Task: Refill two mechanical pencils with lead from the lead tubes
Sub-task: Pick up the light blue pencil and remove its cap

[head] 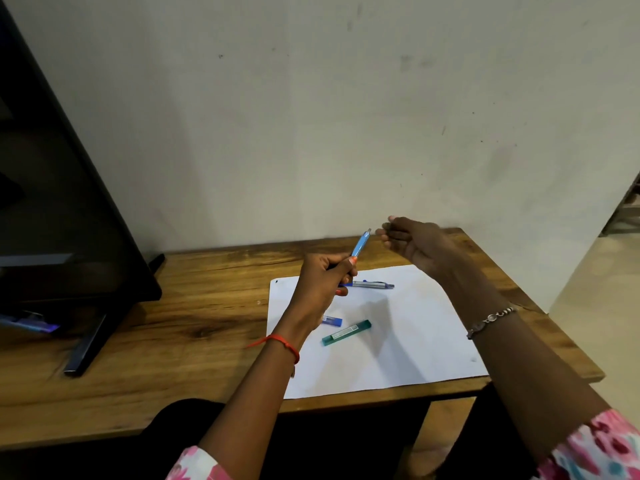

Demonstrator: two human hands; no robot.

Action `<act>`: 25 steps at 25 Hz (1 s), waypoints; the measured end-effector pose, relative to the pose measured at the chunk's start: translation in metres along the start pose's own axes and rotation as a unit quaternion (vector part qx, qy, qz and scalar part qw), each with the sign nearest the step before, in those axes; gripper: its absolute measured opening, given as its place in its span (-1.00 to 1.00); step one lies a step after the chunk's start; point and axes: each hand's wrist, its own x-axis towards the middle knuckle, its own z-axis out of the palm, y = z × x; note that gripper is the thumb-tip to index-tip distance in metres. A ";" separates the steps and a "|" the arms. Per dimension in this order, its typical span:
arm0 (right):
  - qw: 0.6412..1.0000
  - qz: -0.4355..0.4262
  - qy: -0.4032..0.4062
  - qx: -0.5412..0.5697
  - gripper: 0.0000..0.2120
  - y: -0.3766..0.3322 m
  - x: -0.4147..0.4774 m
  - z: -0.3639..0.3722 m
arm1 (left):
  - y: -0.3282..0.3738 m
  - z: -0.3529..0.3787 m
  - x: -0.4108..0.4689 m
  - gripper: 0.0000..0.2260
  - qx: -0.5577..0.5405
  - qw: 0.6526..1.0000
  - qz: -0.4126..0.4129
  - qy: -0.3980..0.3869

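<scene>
one wall (pixel 346 116), pale and scuffed, fills the upper half of the view. below it a wooden table (pixel 173 306) runs from 9 o'clock to 3 o'clock. a dark monitor (pixel 52 185) stands on the table at 9 o'clock, tilted, its stand foot (pixel 85 348) reaching toward the near edge. a white sheet (pixel 398 341) lies on the table's right part, near the front edge.

two forearms come up from 6 and 5 o'clock, with floral sleeves (pixel 595 448) at the bottom. the left hand (pixel 322 282) is raised over the sheet's 11 o'clock corner, fist clenched around the lower part of a light blue pencil (pixel 360 244); the pencil tilts up toward 1 o'clock, its small metal end uppermost. the right hand (pixel 412 244) is lifted over the table's far edge, at 3 o'clock from that pencil end and just beside it, not touching. its fingertips are pinched together; i cannot tell whether anything is between them. a red thread (pixel 284 342) circles the left wrist, a silver bracelet (pixel 490 320) the right.

a second pencil (pixel 372 284), silver and blue, lies flat on the sheet near its far edge, pointing to 3 o'clock, partly behind the left hand. a green tube (pixel 346 332) lies mid-sheet, slanted toward 2 o'clock. a blue tube (pixel 332 320) lies at 10 o'clock from it, just beside it and partly hidden by the left wrist.
</scene>
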 end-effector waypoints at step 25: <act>0.988 0.001 -0.007 -0.157 -0.93 0.003 0.004 -0.007 | -0.007 -0.006 0.002 -0.83 0.039 0.999 -0.003 0.000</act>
